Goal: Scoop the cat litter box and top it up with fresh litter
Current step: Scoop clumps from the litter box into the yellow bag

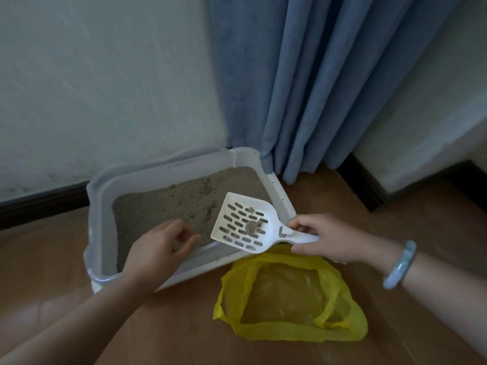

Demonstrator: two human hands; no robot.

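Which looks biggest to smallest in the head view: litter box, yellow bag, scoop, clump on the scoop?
Litter box
yellow bag
scoop
clump
The bag lies nearer the camera, but the box looks clearly larger.

Litter box [104, 206] is open above; wall [105, 88] and curtain [303, 88] crowd its far side.
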